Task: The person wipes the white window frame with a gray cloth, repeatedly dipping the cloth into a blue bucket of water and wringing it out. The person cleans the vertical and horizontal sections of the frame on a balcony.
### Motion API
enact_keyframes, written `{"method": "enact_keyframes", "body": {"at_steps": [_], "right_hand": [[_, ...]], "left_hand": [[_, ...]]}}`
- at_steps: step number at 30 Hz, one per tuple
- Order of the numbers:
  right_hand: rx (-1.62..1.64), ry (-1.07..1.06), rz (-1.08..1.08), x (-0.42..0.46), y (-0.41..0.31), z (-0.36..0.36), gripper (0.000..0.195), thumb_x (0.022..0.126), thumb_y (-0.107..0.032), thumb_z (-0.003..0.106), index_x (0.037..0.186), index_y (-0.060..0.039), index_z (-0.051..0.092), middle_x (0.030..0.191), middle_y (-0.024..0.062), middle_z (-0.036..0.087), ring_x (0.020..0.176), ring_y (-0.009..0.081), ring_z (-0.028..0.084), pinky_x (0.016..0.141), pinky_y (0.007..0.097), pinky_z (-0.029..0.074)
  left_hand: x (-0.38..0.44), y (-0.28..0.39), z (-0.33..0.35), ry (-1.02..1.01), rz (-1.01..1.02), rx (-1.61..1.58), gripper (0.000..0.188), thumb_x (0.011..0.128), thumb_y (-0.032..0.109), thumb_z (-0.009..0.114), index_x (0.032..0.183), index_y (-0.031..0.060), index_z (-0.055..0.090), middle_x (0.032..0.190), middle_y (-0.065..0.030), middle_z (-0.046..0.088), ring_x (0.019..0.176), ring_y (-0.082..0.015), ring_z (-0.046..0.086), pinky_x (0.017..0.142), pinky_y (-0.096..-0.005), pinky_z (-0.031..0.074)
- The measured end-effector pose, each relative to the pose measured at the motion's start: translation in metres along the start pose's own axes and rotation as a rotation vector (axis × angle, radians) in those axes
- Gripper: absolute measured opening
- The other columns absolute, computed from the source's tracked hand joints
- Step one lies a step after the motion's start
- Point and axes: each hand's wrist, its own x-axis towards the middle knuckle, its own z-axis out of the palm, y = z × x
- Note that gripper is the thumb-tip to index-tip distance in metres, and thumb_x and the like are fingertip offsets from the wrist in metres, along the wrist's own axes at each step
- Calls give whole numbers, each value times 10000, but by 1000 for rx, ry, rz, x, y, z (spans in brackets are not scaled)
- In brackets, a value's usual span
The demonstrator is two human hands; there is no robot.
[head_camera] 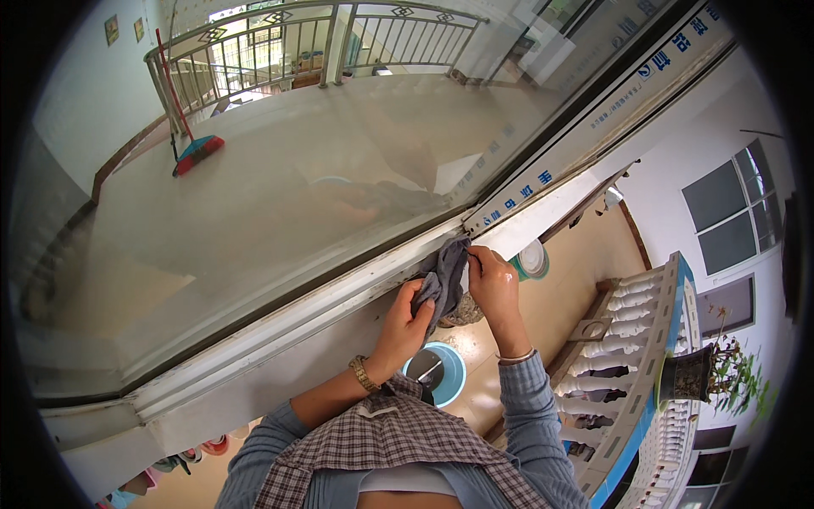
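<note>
A dark grey cloth is bunched between my two hands at the lower corner of a framed window pane. My left hand grips its lower folds between thumb and fingers. Pinched in my right hand is the cloth's upper right edge, close to the frame's corner. The white window track runs down to the left from there and shows dark dirt marks. Below my hands, a light blue basin with dark water stands on the floor.
To the right are a green bucket, a white balustrade and a potted plant on its rail. Shoes lie below the sill at lower left. Through the glass show a red-handled broom and a metal railing.
</note>
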Motion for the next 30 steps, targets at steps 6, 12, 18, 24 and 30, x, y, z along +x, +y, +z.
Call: {"method": "enact_keyframes", "body": {"at_steps": [6,12,18,24,30], "right_hand": [[12,77,-10,1,-13,7,101,864,-52,637,959,-44,671,830,171,683,702,359,667,616,418,532],[-193,-62,45,23,-20,10,73,852,-74,626,905,-57,674,803,164,684,723,365,668,634,448,536],[-243,-42,-34,32,-31,13,62,848,-78,636,890,-38,659,1000,131,559,723,359,654,620,430,539],[120,191,-75,16,-47,25,163,853,-129,698,950,-52,593,921,125,567,729,333,630,595,410,518],[-149,148,2,3,-53,31,160,847,-129,721,936,-63,606,855,126,596,723,329,634,612,406,520]], "left_hand": [[-7,3,-1,14,54,-85,357,986,107,560,1303,-25,460,1136,-111,595,993,-140,563,862,-263,472],[-8,3,-2,-31,-6,-160,436,970,87,576,1355,-34,412,1218,-140,563,1084,-156,552,919,-270,460],[-16,-16,6,-54,7,-178,549,926,54,620,1398,-58,362,1310,-176,521,1187,-196,523,1022,-313,416],[-21,-11,-4,59,-139,-319,578,912,48,631,1409,-59,358,1323,-166,519,1148,-194,551,1000,-326,448],[-25,2,-18,-116,-181,-31,571,881,90,675,1368,-63,419,1179,-131,606,1028,-163,601,901,-299,491]]}}
